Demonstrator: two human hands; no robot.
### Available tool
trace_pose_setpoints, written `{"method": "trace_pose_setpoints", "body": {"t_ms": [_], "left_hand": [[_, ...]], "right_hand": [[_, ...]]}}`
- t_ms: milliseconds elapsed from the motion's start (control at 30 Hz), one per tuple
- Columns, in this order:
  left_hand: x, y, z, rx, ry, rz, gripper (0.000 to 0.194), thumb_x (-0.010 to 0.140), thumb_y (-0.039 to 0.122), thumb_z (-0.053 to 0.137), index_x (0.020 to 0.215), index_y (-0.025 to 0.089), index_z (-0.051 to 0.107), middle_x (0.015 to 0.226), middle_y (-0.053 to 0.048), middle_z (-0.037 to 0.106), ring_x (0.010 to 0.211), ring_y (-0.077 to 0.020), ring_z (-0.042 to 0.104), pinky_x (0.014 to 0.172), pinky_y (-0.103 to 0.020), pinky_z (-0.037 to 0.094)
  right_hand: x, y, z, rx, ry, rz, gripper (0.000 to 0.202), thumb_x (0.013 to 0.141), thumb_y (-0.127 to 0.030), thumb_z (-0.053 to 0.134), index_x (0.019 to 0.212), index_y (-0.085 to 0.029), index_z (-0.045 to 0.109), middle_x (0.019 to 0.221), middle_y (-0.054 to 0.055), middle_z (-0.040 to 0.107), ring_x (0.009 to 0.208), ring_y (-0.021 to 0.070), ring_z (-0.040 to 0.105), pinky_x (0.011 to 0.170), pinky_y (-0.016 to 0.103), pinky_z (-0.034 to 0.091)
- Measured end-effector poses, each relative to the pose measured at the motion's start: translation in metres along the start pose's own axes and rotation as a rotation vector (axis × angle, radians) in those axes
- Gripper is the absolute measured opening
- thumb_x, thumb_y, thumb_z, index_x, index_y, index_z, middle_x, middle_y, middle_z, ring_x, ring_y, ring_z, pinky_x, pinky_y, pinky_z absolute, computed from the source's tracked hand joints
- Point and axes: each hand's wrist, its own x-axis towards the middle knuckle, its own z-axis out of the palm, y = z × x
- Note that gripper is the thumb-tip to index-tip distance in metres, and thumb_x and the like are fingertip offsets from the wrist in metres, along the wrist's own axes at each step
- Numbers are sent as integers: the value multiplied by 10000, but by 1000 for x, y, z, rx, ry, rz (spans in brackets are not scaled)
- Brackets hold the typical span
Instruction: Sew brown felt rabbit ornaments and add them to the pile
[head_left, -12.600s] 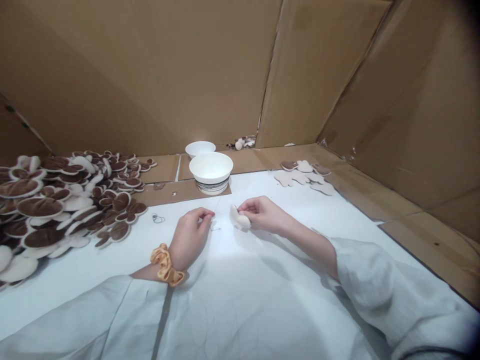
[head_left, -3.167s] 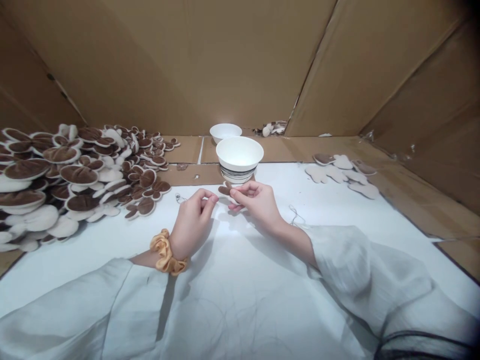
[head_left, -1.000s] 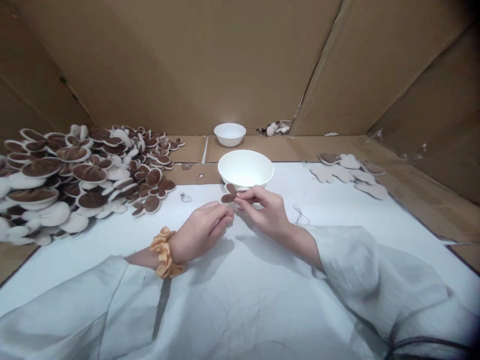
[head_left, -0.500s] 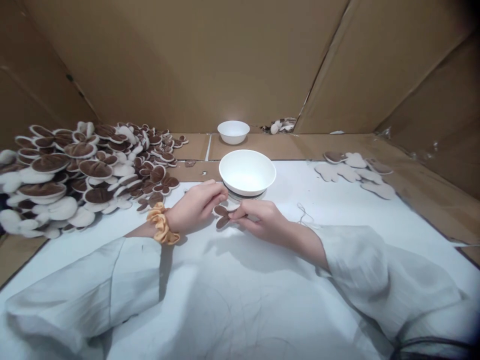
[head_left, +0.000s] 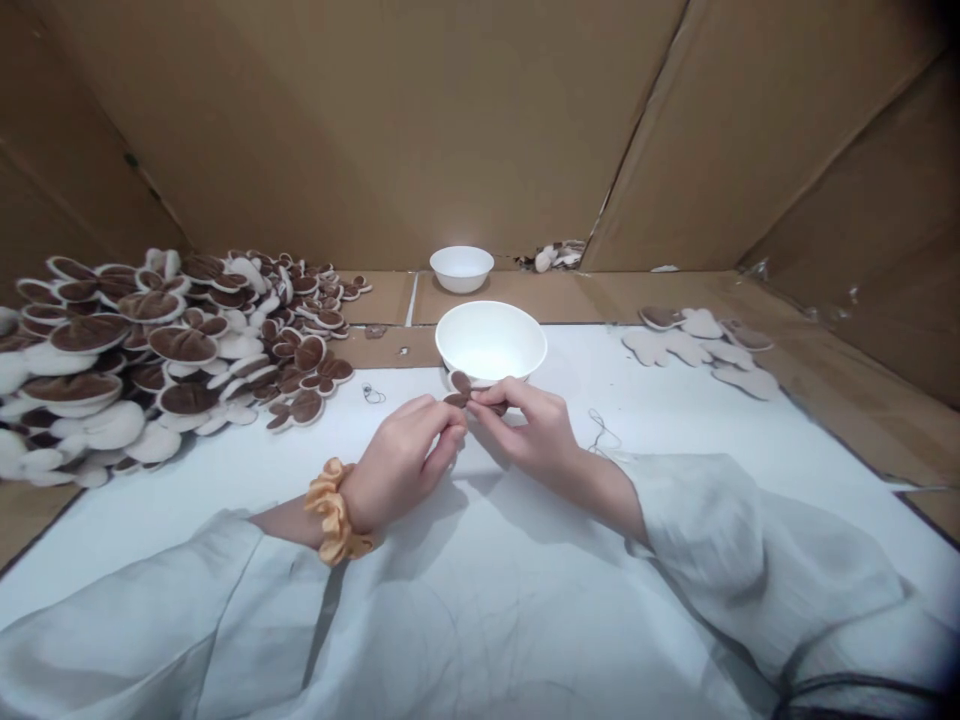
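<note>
A big heap of brown-and-cream plush ear pieces covers the desk's left side. Pale beige fabric cutouts lie far right. A small white bowl stands by the cardboard wall.

Brown, cream and white on a cardboard-walled table

The small plush piece with brown velvet lobes and a cream edge, at the centre of the frame, has the same two colours as the big pile of brown-and-cream plush pieces at the left. The round plain white bowl behind it and the smaller white bowl further up have no pattern that shows. The flat pale beige fabric cut-outs at the right are one colour. The ruffled scrunchie is mustard yellow, the loose sleeves light grey, the table cover white, the cardboard walls plain tan.
</note>
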Motion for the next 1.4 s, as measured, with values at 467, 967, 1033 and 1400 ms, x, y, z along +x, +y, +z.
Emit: {"method": "trace_pose_setpoints", "body": {"t_ms": [467, 967, 1033, 1400], "left_hand": [[26, -25, -26, -589, -577, -241, 217, 884, 305, 365, 777, 159, 486, 642, -6, 530, 577, -119, 517, 556, -236, 395], [6, 4, 8, -820, -124, -472, 250, 845, 355, 454, 696, 155, 472, 619, 16, 477, 583, -92, 431, 560, -218, 368], [3, 10, 7, -823, -108, -502, 234, 841, 324, 463, 685, 151, 477, 600, 20, 488, 567, -86, 438, 548, -212, 361], [-4, 8, 7, -514, 252, -302, 139, 870, 281, 429, 954, 180, 476, 888, -42, 540, 730, -116, 529, 669, -250, 452]], "right_hand": [[0, 0, 0, 119, -303, -326, 89, 827, -159, 533, 747, -192, 551, 710, 14, 666, 639, 104, 623, 575, 202, 500], [-1, -6, 1, -66, 129, -145, 101, 777, -157, 577, 708, -212, 528, 614, -17, 619, 531, 109, 580, 503, 233, 504], [0, -6, 1, -24, 127, -100, 117, 772, -150, 579, 694, -205, 510, 619, -19, 600, 526, 97, 554, 501, 228, 491], [3, -7, 1, 228, 149, 104, 115, 762, -165, 579, 717, -194, 477, 790, 33, 624, 688, 125, 592, 539, 246, 471]]}}
